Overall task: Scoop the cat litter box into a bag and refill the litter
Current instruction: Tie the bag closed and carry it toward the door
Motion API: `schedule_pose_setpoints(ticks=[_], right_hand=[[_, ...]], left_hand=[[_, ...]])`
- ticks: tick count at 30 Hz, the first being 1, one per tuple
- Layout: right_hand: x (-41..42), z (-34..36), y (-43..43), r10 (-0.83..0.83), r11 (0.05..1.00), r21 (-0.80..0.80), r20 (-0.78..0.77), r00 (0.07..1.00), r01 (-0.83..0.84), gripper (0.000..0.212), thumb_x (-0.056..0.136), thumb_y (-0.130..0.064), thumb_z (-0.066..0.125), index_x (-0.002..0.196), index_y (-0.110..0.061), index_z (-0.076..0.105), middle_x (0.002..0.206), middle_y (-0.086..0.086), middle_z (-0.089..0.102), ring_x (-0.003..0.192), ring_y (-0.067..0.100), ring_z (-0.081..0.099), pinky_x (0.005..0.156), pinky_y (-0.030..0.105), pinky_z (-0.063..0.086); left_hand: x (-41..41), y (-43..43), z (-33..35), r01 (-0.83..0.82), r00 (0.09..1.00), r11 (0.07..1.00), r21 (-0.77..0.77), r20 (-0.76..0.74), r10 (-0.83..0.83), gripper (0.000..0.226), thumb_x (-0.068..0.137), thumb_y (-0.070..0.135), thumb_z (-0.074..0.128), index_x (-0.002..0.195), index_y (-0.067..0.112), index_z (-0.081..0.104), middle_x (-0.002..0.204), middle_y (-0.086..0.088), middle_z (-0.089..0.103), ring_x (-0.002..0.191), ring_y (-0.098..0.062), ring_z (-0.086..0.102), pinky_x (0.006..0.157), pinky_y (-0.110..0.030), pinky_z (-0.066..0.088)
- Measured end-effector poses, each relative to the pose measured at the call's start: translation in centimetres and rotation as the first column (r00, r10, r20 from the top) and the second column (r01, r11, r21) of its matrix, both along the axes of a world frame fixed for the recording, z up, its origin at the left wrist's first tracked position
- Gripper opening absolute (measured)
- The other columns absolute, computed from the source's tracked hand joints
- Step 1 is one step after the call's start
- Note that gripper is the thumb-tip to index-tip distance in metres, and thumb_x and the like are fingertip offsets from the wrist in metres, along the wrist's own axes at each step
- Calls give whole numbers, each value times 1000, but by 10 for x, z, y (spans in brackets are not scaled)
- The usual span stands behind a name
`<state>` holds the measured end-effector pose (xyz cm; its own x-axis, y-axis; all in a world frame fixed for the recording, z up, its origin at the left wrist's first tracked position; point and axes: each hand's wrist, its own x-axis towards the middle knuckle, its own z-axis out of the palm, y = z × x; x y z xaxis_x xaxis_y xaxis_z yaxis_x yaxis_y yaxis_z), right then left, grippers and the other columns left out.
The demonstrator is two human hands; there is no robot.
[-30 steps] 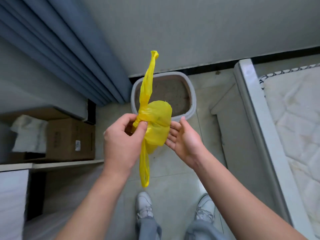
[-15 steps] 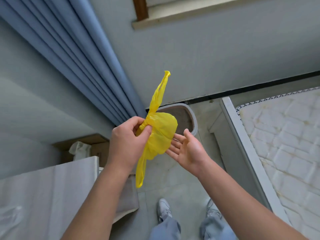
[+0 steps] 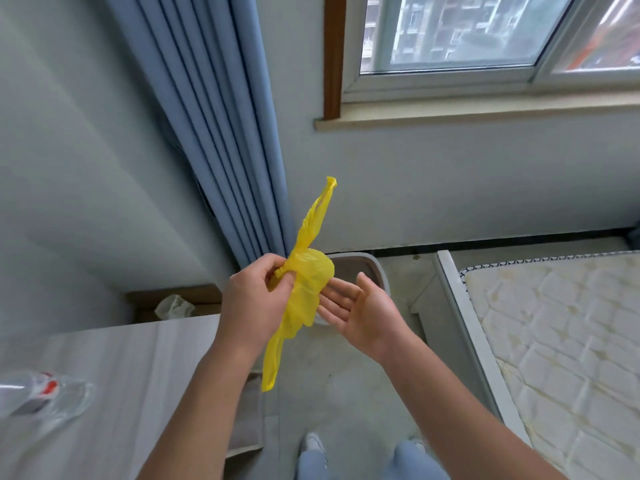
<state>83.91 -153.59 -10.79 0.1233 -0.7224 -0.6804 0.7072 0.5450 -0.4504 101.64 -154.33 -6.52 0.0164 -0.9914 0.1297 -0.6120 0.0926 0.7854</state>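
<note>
Unbundling a yellow bag above the litter box

Pinching the yellow plastic bag [image 3: 308,289] at its gathered neck, the left hand [image 3: 254,306] has thumb and fingertips closed on the knot-like twist. Right hand [image 3: 360,306] is spread flat, palm up, grasping nothing; its fingertips sit just beside or under the bag's bunched body, contact unclear. One bag handle sticks up stiffly toward the blue curtain [image 3: 221,133], the other tail droops down past the wrist. Litter box [image 3: 375,271] is on the floor below the window, mostly hidden behind hands and bag; only grey rim shows, contents not visible.

Handling judgement: bag looks thin, very light, limp, slick film, likely clings to itself and tears if yanked. Best taken at the two handle loops or the mouth edge, rubbing layers apart to open it. No scoop visible. Task seems barely begun: bag not yet opened, scooping not started. A white desk [image 3: 114,393] lies at left, a bare mattress [image 3: 554,341] at right.
</note>
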Motion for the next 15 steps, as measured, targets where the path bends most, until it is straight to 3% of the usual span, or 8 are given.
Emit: schedule_pose_setpoints(ticks=[4, 8, 11, 15], right_hand=[[3, 12, -8, 85, 993, -74, -155, 984, -97, 45, 105, -37, 42, 118, 1, 64, 112, 19, 72, 108, 32, 69, 93, 45, 54], [-6, 35, -18, 163, 920, -253, -449, 879, -300, 22, 101, -18, 52, 104, -5, 70, 112, 20, 71, 98, 24, 68, 99, 45, 50], [-21, 52, -26, 131, 801, -411, -589, 797, -435, 18, 100, -11, 55, 96, -13, 72, 101, 9, 75, 92, 20, 69, 91, 46, 54], [-48, 72, -42, -93, 571, -518, -811, 577, -636, 17, 91, -10, 64, 99, -24, 71, 97, -8, 73, 92, 11, 68, 82, 31, 56]], left_hand=[[1, 2, 7, -31, 998, 999, -5, 55, 32, 4, 93, 28, 67, 89, 27, 68, 75, 12, 67, 73, -7, 62, 61, -24, 47], [-9, -5, 10, -60, 993, 997, -41, 102, 64, 2, 91, 26, 69, 90, 28, 69, 85, 12, 62, 79, -9, 60, 66, -26, 47], [-25, -13, 15, -103, 985, 994, -29, 133, 106, 4, 90, 27, 71, 94, 25, 71, 88, 11, 60, 81, -8, 59, 67, -20, 44], [-51, -21, 22, -151, 980, 988, 16, 132, 147, 8, 85, 22, 75, 89, 27, 72, 86, 12, 65, 81, -5, 62, 71, -25, 49]])
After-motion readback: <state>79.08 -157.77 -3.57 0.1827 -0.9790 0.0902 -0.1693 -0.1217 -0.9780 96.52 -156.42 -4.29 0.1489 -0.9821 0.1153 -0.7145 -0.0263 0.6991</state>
